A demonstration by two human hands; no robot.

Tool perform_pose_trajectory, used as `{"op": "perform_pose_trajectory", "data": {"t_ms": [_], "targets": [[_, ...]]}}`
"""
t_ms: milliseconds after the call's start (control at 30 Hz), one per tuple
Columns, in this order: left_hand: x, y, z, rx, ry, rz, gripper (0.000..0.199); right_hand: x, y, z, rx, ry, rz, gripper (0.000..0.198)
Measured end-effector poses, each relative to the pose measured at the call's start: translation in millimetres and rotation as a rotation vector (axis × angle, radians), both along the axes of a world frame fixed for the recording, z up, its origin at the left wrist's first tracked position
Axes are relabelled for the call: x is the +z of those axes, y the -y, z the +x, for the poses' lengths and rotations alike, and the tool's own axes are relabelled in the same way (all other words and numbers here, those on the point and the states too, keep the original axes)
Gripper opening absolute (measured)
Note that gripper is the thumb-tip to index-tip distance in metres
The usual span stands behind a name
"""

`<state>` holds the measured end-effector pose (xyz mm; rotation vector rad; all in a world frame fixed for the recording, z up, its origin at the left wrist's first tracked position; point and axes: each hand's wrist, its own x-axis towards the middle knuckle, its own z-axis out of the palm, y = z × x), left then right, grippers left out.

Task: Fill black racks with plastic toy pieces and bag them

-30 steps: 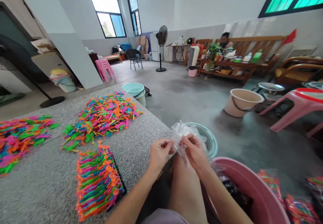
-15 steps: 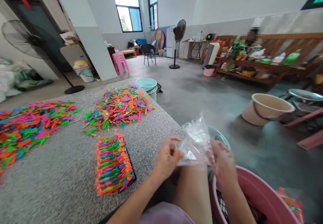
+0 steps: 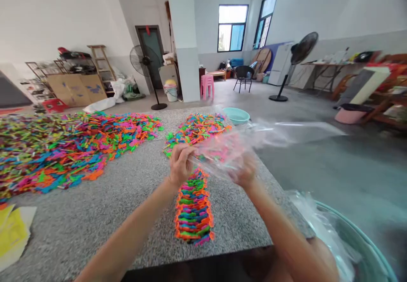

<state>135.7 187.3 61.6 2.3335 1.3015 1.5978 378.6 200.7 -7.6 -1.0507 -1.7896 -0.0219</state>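
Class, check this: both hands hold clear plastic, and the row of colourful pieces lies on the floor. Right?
Floor is wrong: in the head view, the left hand and right hand hold clear plastic, and the row of colourful pieces lies on the speckled table.

The row of pieces (image 3: 193,214) lies on the table (image 3: 133,176). Above its far end, the bag (image 3: 219,146) spans from left hand (image 3: 181,163) to right hand (image 3: 244,169). Directly behind the row sits the small pile (image 3: 197,127); to its left, the large pile (image 3: 79,146), with the paper (image 3: 14,235) far to its left. Right of the row, beside the table, stands the tub (image 3: 359,229). Well behind the row are stools (image 3: 207,86); behind and right, a chair (image 3: 244,74); behind and left, a fan (image 3: 146,61).
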Motion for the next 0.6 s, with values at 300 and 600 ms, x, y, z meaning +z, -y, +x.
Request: {"op": "perform_pose_trajectory", "data": {"t_ms": [300, 600], "targets": [[-93.8, 2.1, -65.8, 0.184, 0.06, -0.205, 0.033, -57.7, -19.6, -90.2, 0.169, -0.234, -0.638, 0.044], [-134.3, 85.6, -58.7, 0.18, 0.21, -0.341, 0.023, -90.4, 62.5, -53.8, 0.167, -0.067, -0.304, 0.024]]}}
